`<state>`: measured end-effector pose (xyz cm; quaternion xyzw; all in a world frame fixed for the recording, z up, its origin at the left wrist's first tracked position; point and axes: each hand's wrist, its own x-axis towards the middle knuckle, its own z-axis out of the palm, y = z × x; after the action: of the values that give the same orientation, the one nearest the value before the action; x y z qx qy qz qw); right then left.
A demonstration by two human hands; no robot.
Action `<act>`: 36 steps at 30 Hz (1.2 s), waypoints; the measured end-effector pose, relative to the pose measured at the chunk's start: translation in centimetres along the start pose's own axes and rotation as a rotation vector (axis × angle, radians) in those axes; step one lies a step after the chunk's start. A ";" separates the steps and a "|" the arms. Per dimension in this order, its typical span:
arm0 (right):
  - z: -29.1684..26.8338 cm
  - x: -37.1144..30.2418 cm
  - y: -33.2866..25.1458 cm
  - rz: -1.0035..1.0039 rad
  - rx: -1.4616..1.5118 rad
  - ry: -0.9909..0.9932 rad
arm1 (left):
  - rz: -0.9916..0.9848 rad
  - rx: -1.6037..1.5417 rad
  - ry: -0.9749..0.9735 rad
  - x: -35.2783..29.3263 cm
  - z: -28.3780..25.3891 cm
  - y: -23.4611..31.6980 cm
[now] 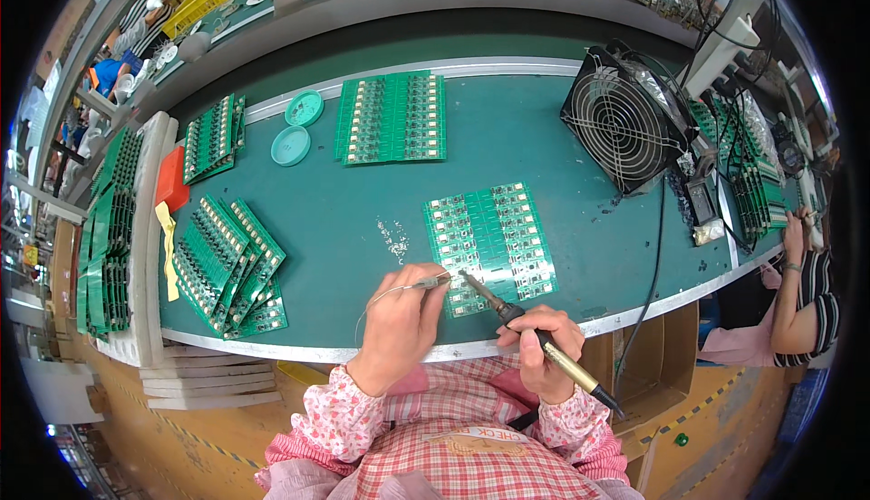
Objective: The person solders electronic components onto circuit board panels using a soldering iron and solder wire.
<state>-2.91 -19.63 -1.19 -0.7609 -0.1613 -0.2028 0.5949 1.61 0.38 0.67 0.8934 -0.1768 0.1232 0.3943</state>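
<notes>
In front of me lies a green circuit board panel [489,228] with two columns of white components. My right hand [544,348] is closed round the handle of a soldering iron [571,366], whose tip rests at or just above the panel's lower left part. From the left, my left hand [401,317] pinches a thin length of solder wire [431,282]; its end comes close to the iron's tip, and a loose loop hangs beside the wrist. Whether wire and tip touch, I cannot tell. Small white bits [393,239] are scattered on the table left of the panel.
More board panels stand in a stack [391,120] at the back and a fanned pile [227,260] at left. Two turquoise round dishes [291,146] sit near a red box [171,179]. A black fan [621,120] and its cable occupy the right; a co-worker's arm [794,296] is beyond.
</notes>
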 end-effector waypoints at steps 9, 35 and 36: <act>0.6 -0.2 0.3 0.023 0.006 0.108 | -0.195 -0.047 0.113 1.8 -3.5 -4.4; 0.7 -1.2 0.9 0.097 0.033 0.193 | -0.075 0.100 0.144 -2.5 -3.0 -2.6; 0.7 -1.2 0.8 0.101 0.032 0.198 | -0.147 0.041 0.154 -2.3 -3.1 -2.6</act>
<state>-3.52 -19.20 -2.65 -0.7347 -0.0664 -0.2441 0.6295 0.29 4.85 0.19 0.8996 -0.0773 0.1659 0.3965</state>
